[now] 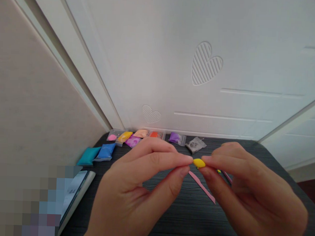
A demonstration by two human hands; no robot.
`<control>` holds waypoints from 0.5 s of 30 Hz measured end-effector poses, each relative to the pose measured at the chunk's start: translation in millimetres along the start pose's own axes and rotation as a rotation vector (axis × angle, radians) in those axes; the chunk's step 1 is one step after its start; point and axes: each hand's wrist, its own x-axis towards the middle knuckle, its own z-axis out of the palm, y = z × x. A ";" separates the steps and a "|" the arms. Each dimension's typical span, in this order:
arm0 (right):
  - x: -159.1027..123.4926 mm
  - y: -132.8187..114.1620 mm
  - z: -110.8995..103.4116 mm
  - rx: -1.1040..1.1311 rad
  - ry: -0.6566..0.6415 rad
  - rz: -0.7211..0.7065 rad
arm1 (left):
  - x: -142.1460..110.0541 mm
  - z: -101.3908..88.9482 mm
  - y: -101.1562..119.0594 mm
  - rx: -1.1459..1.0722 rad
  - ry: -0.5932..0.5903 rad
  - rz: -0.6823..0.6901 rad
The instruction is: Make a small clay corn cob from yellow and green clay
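A small yellow piece of modelling clay, pointed at its ends, is held up above the dark table. My left hand pinches its left end between thumb and forefinger. At its right end, the thumb and forefinger of my right hand are closed on it too. Below, between the hands, lies a pink modelling knife. Partly hidden behind my right hand are a tiny yellow-green bit and another thin pink stick.
Along the table's back edge lie several clay packets, among them a purple one and a grey one. Blue and teal packets sit at the left. A tablet-like device stands front left. A white panel rises behind.
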 end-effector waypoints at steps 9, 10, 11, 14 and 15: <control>0.0 -1.6 1.3 0.008 0.025 0.008 | -0.3 0.7 1.1 -0.030 0.001 -0.004; 0.0 -1.6 1.5 0.005 0.024 0.009 | -0.4 0.8 1.2 -0.038 0.008 -0.008; 0.1 -1.5 1.6 0.001 0.022 0.007 | -0.6 0.9 1.2 -0.043 0.012 -0.009; -0.2 -1.7 1.5 -0.007 0.007 -0.007 | -1.3 1.4 1.1 -0.041 0.014 0.001; -0.3 -1.8 1.3 -0.008 0.006 -0.006 | -1.4 1.5 0.9 -0.037 0.017 0.000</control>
